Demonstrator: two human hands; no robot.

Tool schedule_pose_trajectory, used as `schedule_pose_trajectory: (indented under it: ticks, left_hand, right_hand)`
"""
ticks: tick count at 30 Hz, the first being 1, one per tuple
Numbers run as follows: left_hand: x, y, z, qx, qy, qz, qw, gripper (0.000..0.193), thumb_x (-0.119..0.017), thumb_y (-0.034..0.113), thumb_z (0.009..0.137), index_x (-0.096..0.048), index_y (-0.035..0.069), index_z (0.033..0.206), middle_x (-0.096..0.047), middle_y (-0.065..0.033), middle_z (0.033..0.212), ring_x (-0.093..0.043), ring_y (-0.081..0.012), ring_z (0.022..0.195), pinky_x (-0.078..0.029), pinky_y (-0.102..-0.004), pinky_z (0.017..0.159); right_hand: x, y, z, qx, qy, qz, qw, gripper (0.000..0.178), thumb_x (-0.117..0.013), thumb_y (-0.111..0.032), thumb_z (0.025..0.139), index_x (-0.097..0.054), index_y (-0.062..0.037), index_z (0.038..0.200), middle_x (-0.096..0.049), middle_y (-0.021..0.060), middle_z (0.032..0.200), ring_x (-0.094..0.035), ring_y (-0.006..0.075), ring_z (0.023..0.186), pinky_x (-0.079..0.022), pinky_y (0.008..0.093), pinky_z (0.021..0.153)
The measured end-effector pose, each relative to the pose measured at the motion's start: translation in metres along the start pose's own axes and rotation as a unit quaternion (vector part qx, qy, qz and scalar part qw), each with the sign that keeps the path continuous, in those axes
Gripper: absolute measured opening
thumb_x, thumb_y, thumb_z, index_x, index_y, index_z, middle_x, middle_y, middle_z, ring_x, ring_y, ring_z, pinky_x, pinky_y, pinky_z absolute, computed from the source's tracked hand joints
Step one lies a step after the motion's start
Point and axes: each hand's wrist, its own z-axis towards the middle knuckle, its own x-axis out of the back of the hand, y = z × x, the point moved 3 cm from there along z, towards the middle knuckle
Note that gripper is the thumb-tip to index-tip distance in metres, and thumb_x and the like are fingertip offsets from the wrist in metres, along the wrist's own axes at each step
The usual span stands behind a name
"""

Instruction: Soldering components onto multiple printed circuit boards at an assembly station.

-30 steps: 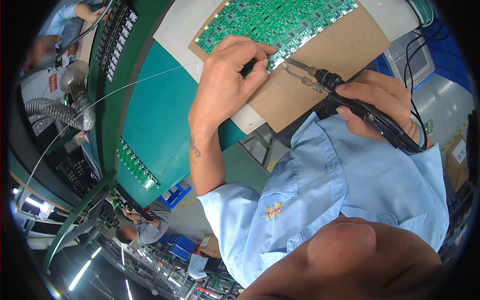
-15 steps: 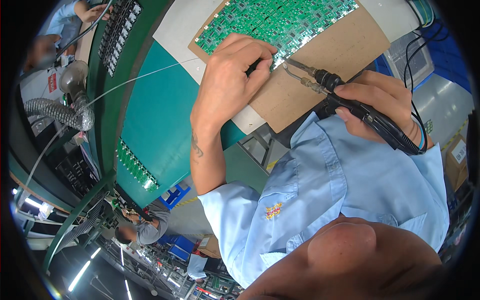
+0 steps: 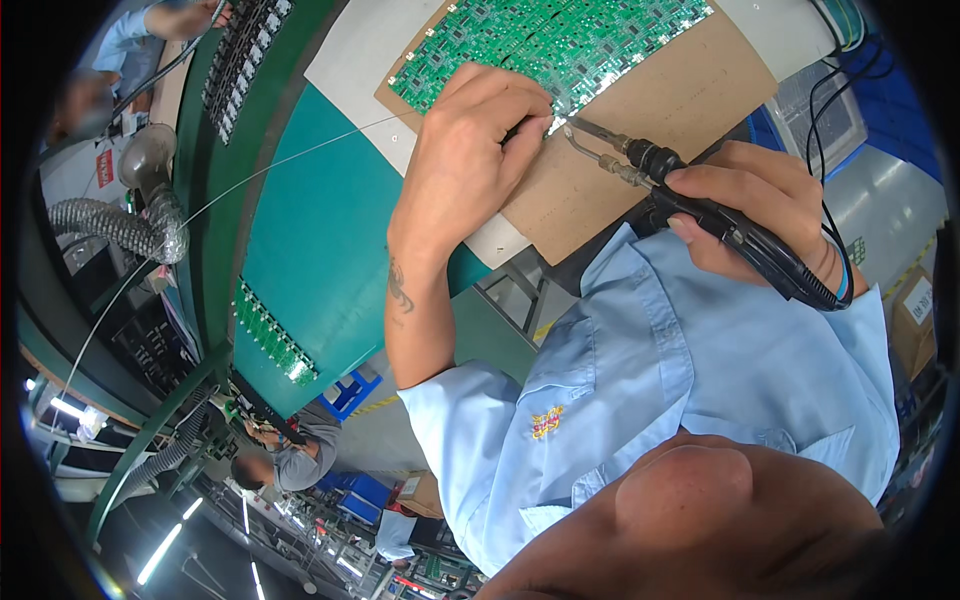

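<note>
My left hand (image 3: 470, 145) rests over the near edge of a green panel of circuit boards (image 3: 575, 45), thumb and fingers pinched together. A thin, light solder wire (image 3: 300, 155) runs in from the left and passes into this hand; its end is hidden behind the fingers. In my right hand (image 3: 765, 190) is a black soldering iron (image 3: 735, 232), gripped like a pen. Two slim metal tips project from it, one straight and one bent, pointing at the panel's edge beside my left fingertips. Whether they touch the board, I cannot tell.
Brown cardboard (image 3: 690, 95) lies under the panel, on a pale board. A green mat (image 3: 320, 220) carries a strip of small boards (image 3: 270, 335). Left stand a silvery flexible duct (image 3: 110, 225) and a rail with dark parts (image 3: 240, 70). Black cables (image 3: 818, 130) hang at right.
My left hand has shifted slightly right, and the solder wire has moved and hangs in a different curve. My right hand and the soldering iron have hardly moved.
</note>
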Motion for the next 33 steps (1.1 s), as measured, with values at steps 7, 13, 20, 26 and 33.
schedule_pose_trajectory:
  ticks: [7,13,20,26,33]
  left_hand:
    - [-0.001,0.001,-0.002,0.002,0.015,0.002,1.0,0.006,-0.072,0.0,0.086,-0.072,0.001,0.092,-0.075,-0.0046,0.102,-0.062,-0.0234,0.093,-0.052,-0.0324,0.084]
    - [0.001,0.0,-0.002,0.015,0.012,0.002,1.0,0.007,-0.073,0.001,0.085,-0.074,0.0,0.092,-0.077,-0.0041,0.106,-0.064,-0.022,0.095,-0.052,-0.0324,0.085]
    - [0.003,0.001,-0.006,0.019,0.023,-0.016,0.999,0.008,-0.072,0.002,0.086,-0.073,0.002,0.093,-0.078,-0.0041,0.106,-0.064,-0.0232,0.097,-0.052,-0.0326,0.09]
    - [0.0,0.004,-0.008,0.011,0.039,0.001,0.999,0.007,-0.073,0.0,0.084,-0.073,0.003,0.09,-0.078,-0.0034,0.104,-0.065,-0.023,0.098,-0.053,-0.0341,0.09]
    - [-0.002,0.005,-0.013,0.0,0.084,-0.017,0.996,0.007,-0.074,-0.001,0.082,-0.072,0.004,0.086,-0.079,-0.0013,0.102,-0.066,-0.0227,0.096,-0.054,-0.0333,0.09]
  right_hand:
    - [0.001,-0.002,-0.001,-0.003,-0.002,0.003,1.0,0.033,-0.084,-0.001,0.072,-0.077,-0.0003,0.105,-0.064,0.0055,0.073,-0.052,0.0162,0.053,-0.043,0.0261,0.049]
    - [0.003,-0.004,0.003,-0.002,-0.004,0.01,1.0,0.033,-0.084,-0.002,0.072,-0.077,0.0004,0.104,-0.065,0.0066,0.074,-0.053,0.0171,0.053,-0.044,0.0269,0.05]
    - [0.036,0.005,0.013,-0.036,0.031,-0.047,0.998,0.033,-0.082,-0.002,0.076,-0.077,0.0026,0.108,-0.075,0.0117,0.087,-0.063,0.0219,0.064,-0.051,0.0285,0.062]
    - [0.065,0.076,0.021,-0.075,0.232,-0.127,0.961,0.031,-0.07,-0.01,0.099,-0.071,-0.001,0.128,-0.076,0.0132,0.118,-0.071,0.0199,0.101,-0.053,0.0287,0.094]
    - [0.073,0.113,0.021,-0.151,0.269,-0.097,0.946,0.034,-0.061,-0.019,0.108,-0.065,-0.0031,0.138,-0.075,0.0146,0.124,-0.071,0.0202,0.106,-0.054,0.031,0.098]
